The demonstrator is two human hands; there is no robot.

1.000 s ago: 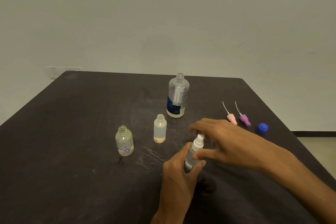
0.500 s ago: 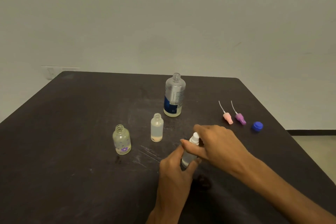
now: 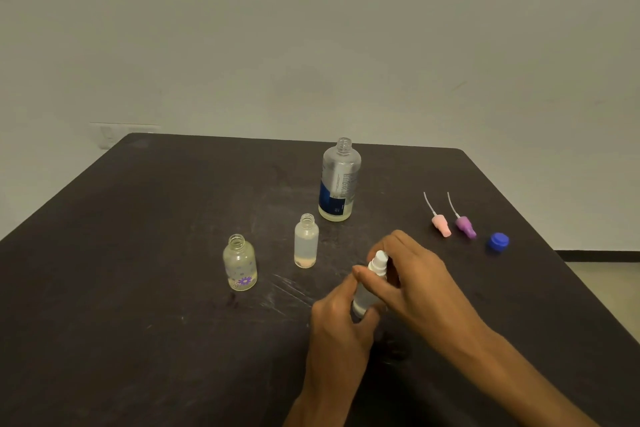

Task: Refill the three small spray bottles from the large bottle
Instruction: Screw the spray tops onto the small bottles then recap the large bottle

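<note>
Large bottle [image 3: 339, 180] label: print and barcode present; too small to read

R hand [image 3: 415, 281] fingers now closed on white spray head [image 3: 379, 262], earlier spread above it; L hand [image 3: 341, 315] unchanged.

My dark table [image 3: 121, 288], its top scuffed with pale scratch marks [image 3: 287, 291] near the middle, fills the lower part of the view, its far edge running in front of a plain off-white wall [image 3: 311, 38]. A white wall socket plate [image 3: 121, 132] sits low on the wall just behind the table's far-left corner. At far right, a dark skirting strip [image 3: 599, 256] meets a patch of pale floor [image 3: 609, 284].
</note>
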